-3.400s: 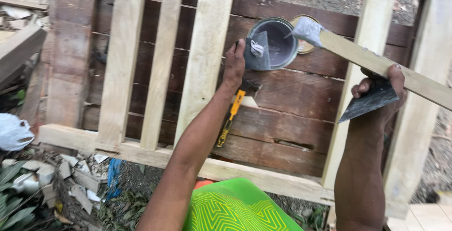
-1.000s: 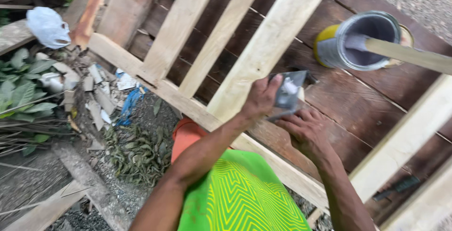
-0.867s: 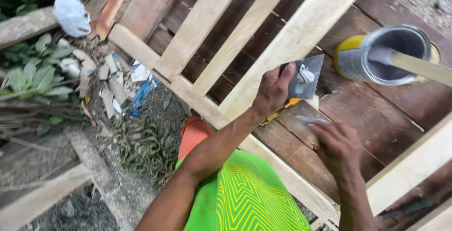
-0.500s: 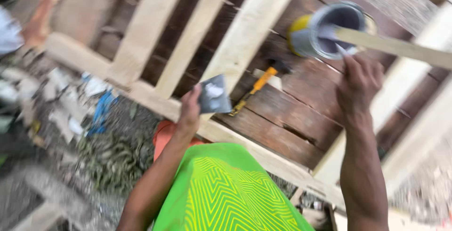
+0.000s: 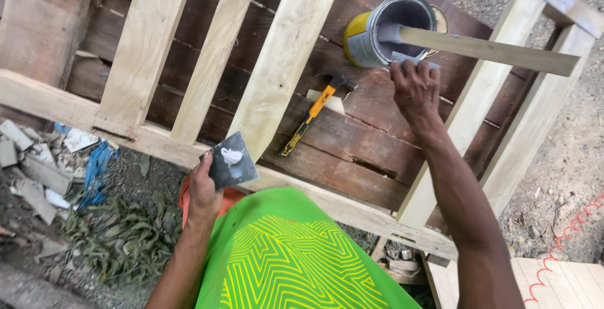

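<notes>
My left hand (image 5: 202,189) holds a small dark square plate (image 5: 231,160) with a dab of white putty on it, low by the bottom rail of a pale wooden slat frame (image 5: 284,57). My right hand (image 5: 415,89) is stretched out to a tilted yellow tin (image 5: 371,32) with grey paste inside. It grips a thin grey scraper blade (image 5: 412,61) at the tin's mouth. A long wooden stick (image 5: 491,50) pokes out of the tin toward the right.
A yellow-handled hammer (image 5: 314,111) lies on dark brown planks (image 5: 358,151) under the frame. Rubble, white scraps and dry leaves (image 5: 94,240) cover the ground at left. An orange coiled cord (image 5: 566,240) lies at lower right. My green patterned clothing (image 5: 296,258) fills the bottom.
My hands came apart. The left hand drew the dark plate down to the bottom rail. The right hand reached up to the tin.
</notes>
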